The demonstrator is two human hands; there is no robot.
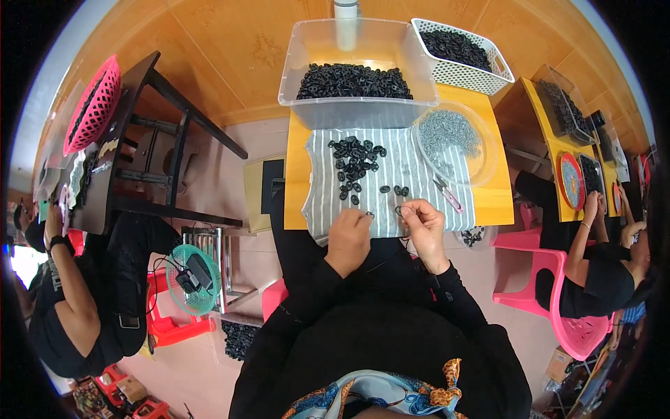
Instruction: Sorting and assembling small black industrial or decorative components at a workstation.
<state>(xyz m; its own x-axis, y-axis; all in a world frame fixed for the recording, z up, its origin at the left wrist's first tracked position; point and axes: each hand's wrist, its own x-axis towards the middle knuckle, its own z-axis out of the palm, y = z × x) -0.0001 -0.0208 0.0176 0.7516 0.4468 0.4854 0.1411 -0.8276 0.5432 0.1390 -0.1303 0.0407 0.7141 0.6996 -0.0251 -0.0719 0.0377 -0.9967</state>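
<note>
**Small black rings pinched at cloth edge**

L→R: our left hand [347,239] is curled nearly closed, fingertips pinching sth tiny, can't tell what. Right hand [423,225] pinches a small black ring [399,209] at 12 o'clock of the knuckles. We judge rings light, stiff, slippery-ish; grip by rim. Loose pile [355,161] on striped cloth [412,174] over yellow table [497,199]; clear bin [356,63] at 12; co-workers both sides.

Long black sleeves reach both wrists; a patterned blue-and-orange scarf at the neck.
</note>
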